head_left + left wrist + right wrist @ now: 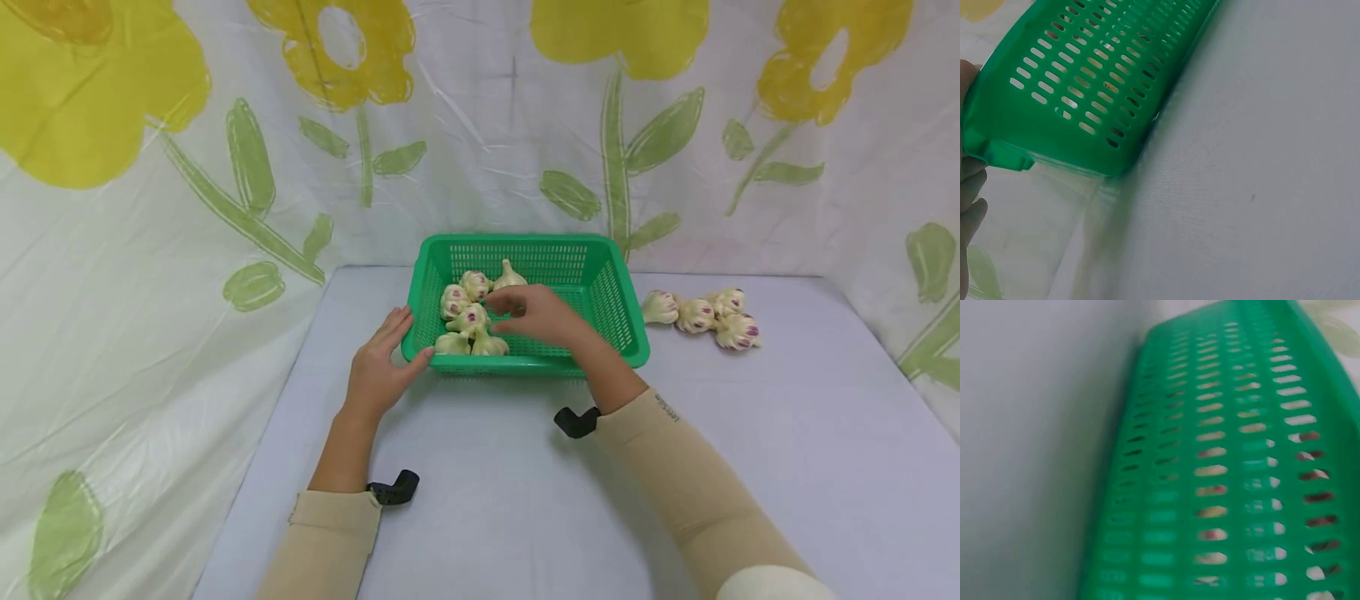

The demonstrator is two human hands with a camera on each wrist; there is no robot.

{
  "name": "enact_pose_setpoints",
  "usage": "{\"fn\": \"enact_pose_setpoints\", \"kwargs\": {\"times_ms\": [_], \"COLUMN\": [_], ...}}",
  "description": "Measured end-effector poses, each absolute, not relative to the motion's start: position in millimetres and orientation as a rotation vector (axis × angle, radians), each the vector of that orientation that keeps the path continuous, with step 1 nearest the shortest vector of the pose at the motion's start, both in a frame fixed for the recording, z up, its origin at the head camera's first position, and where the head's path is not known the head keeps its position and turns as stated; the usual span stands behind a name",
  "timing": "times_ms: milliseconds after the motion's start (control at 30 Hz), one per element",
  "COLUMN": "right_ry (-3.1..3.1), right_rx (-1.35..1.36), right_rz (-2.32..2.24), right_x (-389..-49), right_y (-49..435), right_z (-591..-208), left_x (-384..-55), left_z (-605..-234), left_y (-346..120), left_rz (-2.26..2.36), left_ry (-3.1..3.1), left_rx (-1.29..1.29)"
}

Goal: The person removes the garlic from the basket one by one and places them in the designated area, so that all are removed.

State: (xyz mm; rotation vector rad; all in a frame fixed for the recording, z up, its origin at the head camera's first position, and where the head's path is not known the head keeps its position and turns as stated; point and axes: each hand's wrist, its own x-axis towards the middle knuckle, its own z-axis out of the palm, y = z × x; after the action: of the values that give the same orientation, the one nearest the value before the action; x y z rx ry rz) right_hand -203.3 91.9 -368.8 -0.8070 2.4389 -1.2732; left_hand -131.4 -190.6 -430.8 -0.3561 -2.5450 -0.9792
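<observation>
Near the back of the table stands a green plastic basket [525, 362] with slotted walls. Several garlic bulbs [454, 301], whitish with purple patches, lie in its left half. My left hand [377, 375] rests at the front left corner, its fingers extended along the left side and the thumb at the front rim. In the left wrist view its fingertips [975, 187] show beside the basket's end. My right hand [542, 315] is over the basket's middle, thumb and fingers apart, just right of the bulbs. A pale bulb [509, 275] lies behind its fingers.
Another group of garlic bulbs [696, 315] lies on the white table [480, 492], right of the basket. Behind the table hangs a white sheet [480, 175] printed with yellow flowers and green leaves. A black wrist mount [395, 488] sticks out beside the left sleeve.
</observation>
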Motion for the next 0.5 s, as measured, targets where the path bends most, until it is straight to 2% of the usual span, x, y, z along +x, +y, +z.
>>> {"fn": "enact_pose_setpoints", "kwargs": {"times_ms": [500], "right_ry": [2.409], "right_rx": [-0.963], "right_rz": [-0.969], "right_x": [-206.3], "right_y": [77.9], "right_z": [-388.7], "left_x": [-131.8], "left_z": [-431.2], "left_y": [-190.2], "left_rz": [-1.005], "left_ry": [-2.547], "left_rx": [-0.352]}}
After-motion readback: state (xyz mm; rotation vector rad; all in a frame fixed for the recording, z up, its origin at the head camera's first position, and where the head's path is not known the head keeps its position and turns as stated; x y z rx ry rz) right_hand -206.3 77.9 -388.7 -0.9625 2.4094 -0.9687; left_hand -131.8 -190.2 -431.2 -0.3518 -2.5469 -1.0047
